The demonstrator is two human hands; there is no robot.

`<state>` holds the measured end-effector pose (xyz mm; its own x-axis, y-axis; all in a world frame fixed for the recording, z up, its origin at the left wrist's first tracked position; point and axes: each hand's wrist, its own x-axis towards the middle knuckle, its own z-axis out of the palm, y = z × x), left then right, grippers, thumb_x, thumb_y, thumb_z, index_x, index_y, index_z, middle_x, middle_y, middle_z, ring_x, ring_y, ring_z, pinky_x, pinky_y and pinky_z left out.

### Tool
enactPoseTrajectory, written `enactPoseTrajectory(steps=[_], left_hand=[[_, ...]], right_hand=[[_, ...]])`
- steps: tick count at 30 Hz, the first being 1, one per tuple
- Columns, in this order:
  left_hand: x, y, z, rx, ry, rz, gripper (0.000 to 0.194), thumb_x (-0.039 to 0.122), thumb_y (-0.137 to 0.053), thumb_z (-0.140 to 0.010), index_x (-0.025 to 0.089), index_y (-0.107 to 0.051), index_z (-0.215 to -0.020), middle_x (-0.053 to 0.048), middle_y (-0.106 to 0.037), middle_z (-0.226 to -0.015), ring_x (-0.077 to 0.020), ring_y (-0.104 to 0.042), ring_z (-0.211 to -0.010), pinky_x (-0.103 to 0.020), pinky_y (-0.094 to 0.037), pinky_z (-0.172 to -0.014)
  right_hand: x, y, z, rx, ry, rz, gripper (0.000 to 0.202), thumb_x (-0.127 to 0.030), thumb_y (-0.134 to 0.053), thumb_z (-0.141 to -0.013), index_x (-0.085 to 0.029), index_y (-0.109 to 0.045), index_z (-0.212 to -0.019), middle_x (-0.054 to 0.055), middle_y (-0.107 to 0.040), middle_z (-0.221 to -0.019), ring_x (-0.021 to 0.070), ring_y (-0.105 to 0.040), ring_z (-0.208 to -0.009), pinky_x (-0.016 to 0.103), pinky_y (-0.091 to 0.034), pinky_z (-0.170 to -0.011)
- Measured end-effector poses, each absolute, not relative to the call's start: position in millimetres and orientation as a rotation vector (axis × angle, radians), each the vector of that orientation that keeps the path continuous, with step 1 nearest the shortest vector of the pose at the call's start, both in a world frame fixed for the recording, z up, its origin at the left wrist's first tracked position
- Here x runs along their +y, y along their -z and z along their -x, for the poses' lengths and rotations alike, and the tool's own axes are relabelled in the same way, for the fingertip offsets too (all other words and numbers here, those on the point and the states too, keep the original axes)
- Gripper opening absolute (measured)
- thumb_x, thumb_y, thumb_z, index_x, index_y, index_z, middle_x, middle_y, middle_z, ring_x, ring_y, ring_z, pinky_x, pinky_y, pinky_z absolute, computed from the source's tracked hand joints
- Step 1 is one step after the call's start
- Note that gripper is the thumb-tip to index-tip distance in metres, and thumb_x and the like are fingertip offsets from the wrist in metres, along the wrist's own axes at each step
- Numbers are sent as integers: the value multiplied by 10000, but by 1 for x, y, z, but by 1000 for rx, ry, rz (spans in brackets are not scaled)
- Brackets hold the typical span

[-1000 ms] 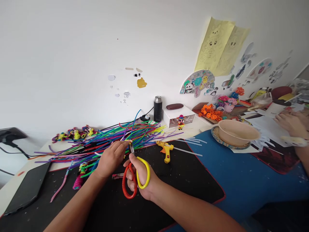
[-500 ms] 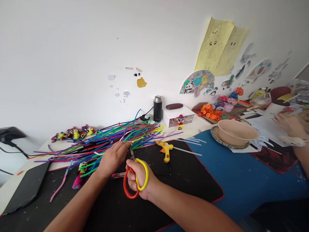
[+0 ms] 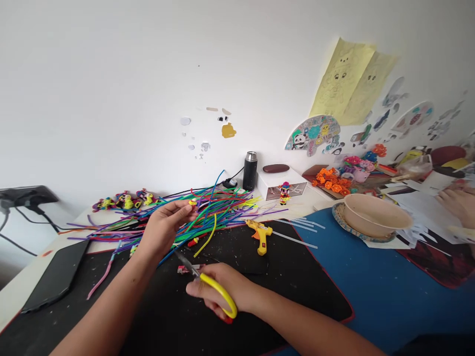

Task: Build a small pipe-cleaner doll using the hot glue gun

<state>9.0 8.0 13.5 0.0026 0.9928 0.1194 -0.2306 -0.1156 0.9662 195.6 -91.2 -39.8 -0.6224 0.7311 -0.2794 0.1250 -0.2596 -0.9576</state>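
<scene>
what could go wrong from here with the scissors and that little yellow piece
The scissors in the right hand point toward the left hand, so a slip might nick it. The small yellow piece that the left hand pinches could drop among the fuzzy stems. The glue gun lies close to those stems; if hot, it might scorch some.

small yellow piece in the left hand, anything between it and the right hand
A yellow strip, a red bit and the edge of the strand pile show between the small yellow piece in the left hand and the right hand with the scissors. None looks likely to block the way, though heights are hard to judge.
</scene>
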Motion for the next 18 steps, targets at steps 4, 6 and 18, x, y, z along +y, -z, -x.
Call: enactPoseTrajectory(steps=[4, 6, 18], left_hand=[[4, -22, -10, 861, -1357, -916, 293, 278, -984, -639, 140, -802, -823, -52, -798, -792, -133, -733, -660, -188, -617, -665], [1, -25, -11, 844, -1324, -875, 314, 273, -1003, -610, 131, -803, -806, -60, -802, -778, -124, -730, -640, -171, -612, -649], [-3, -27, -15, 803, -1233, -899, 305, 278, -1001, -624, 127, -790, -784, -63, -795, -744, -134, -725, -601, -194, -609, -610]], right_hand=[[-84, 35, -194, -2271, -1196, 1128, 409, -581, -784, -837, -225, -646, -688, -19, -583, -543, 142, -511, -441, 248, -286, -468], [-79, 31, -192, -2510, -842, 1109, 352, -523, -808, -821, -227, -673, -688, 6, -628, -573, 173, -554, -490, 260, -261, -483], [-55, 17, -190, -1874, -1432, 1002, 270, -434, -612, -986, -206, -751, -942, 12, -713, -674, 127, -589, -478, 230, -389, -507]])
